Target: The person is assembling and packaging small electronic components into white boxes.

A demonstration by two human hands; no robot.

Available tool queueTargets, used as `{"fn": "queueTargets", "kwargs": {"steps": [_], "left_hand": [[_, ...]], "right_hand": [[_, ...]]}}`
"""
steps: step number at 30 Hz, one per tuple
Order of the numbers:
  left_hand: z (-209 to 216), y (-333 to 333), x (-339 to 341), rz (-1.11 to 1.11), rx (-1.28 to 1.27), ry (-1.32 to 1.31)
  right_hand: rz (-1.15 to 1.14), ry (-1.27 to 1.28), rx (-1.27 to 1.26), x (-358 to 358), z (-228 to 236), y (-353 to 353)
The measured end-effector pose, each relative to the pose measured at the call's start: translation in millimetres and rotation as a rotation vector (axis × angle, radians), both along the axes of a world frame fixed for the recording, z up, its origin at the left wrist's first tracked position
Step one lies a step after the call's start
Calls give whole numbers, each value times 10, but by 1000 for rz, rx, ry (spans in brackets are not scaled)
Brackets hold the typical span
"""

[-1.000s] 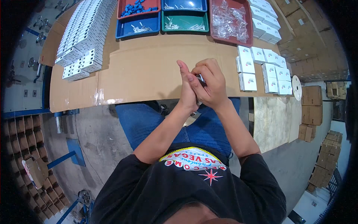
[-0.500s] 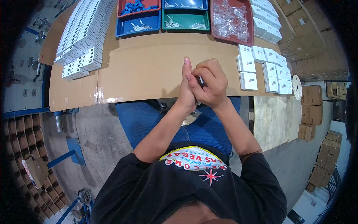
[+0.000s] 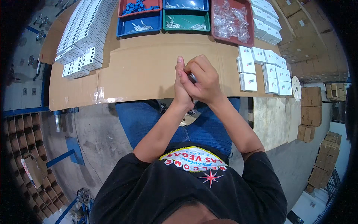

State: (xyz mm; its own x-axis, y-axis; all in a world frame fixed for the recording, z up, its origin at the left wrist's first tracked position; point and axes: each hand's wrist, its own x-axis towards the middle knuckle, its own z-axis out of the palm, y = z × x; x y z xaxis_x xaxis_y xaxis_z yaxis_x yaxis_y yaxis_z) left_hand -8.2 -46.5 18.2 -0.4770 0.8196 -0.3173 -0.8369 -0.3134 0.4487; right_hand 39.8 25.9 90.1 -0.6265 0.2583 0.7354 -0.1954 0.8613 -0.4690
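Note:
Both of my hands are pressed together above the front edge of the cardboard-covered table (image 3: 130,71). My left hand (image 3: 182,87) lies against the right with its thumb pointing up, its other fingers hidden. My right hand (image 3: 204,80) is curled closed over the left palm. A small dark patch shows between them, but whatever they hold, if anything, is hidden. Beyond the hands, a green tray (image 3: 186,29) and a blue tray (image 3: 123,33) contain small white pieces. Blue pieces (image 3: 136,6) fill a red tray behind.
Stacked white boxes with dark openings (image 3: 84,33) rise at the left. A dark red tray (image 3: 250,37) of clear plastic bags (image 3: 231,22) stands back right, near small white boxes (image 3: 247,82). Brown cartons (image 3: 311,104) and a white reel (image 3: 296,89) are farther right.
My clasped hands have shifted slightly left and remain pressed together. The trays and boxes look the same.

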Motion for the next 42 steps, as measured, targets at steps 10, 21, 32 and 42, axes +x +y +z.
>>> {"fn": "queueTargets", "kwargs": {"steps": [10,21,32,42], "left_hand": [[31,24,7,56,-8,-8],[52,-25,-132,-24,-57,8],[388,-16,-247,-30,-4,-89],[-4,-6,-539,131,-42,-43]], "right_hand": [[8,-27,-14,-31,-129,15],[-38,-48,30,11,-117,24],[122,-30,-7,-26,118,215],[-100,24,-277,307,-360,481]]}}
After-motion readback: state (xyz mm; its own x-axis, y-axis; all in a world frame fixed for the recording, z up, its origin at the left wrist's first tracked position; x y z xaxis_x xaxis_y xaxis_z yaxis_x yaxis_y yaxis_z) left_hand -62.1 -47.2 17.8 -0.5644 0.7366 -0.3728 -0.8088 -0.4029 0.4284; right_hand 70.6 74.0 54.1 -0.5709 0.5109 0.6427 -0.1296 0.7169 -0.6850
